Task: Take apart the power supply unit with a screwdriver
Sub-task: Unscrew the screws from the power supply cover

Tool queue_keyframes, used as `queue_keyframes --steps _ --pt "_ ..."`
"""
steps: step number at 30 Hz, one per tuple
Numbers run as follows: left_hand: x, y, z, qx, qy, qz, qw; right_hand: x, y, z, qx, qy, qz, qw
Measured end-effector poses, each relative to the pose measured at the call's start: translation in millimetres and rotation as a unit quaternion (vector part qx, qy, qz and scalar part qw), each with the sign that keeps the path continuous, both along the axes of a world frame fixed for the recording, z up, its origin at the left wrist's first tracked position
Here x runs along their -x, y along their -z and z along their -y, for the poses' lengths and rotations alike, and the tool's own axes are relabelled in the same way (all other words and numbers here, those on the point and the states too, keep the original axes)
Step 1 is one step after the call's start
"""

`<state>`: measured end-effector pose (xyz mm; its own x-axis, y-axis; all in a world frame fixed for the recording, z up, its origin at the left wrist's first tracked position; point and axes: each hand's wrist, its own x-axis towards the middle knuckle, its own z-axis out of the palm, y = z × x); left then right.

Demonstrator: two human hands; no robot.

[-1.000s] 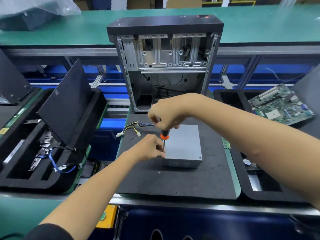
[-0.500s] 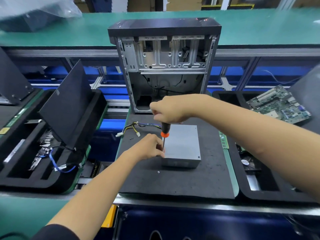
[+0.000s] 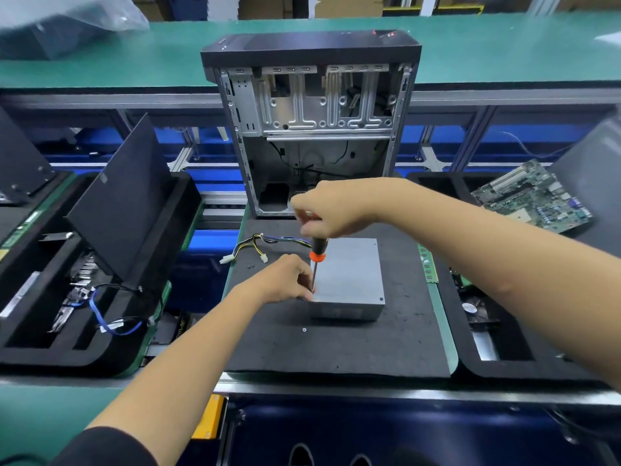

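The grey metal power supply unit (image 3: 349, 274) lies flat on the black foam mat (image 3: 336, 348). Its bundle of coloured cables (image 3: 265, 242) trails off to the left. My right hand (image 3: 331, 213) grips the black handle of a screwdriver (image 3: 317, 252) with an orange collar, held nearly upright, its tip at the unit's near left corner. My left hand (image 3: 285, 280) holds that same corner, fingers curled beside the screwdriver shaft. A loose screw (image 3: 304, 329) lies on the mat in front of the unit, and two small ones (image 3: 249, 267) lie near the cables.
An open, stripped computer case (image 3: 312, 129) stands upright right behind the mat. A black foam tray (image 3: 84, 297) on the left holds a dark panel, brackets and blue cables. On the right, a tray carries a green motherboard (image 3: 534, 196); a memory stick (image 3: 427, 264) lies at the mat's right edge.
My right hand has risen slightly and turned on the screwdriver handle, showing more of the black grip. My left hand stays at the unit's corner. The unit has not moved.
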<state>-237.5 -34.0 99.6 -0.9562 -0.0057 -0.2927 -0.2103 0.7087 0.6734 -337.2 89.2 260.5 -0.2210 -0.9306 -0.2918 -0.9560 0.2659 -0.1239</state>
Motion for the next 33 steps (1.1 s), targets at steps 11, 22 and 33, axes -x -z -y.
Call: queue_keyframes --steps 11,22,33 --pt "0 1 -2 0.021 0.01 -0.008 1.0 -12 1 7 -0.046 0.049 0.001 0.998" --pt "0 7 0 0.031 0.005 0.006 0.999 -17 -3 4 -0.03 0.044 -0.004 0.999" --pt "0 6 -2 0.058 0.014 0.023 0.998 -16 -4 -4 -0.003 -0.02 0.012 1.0"
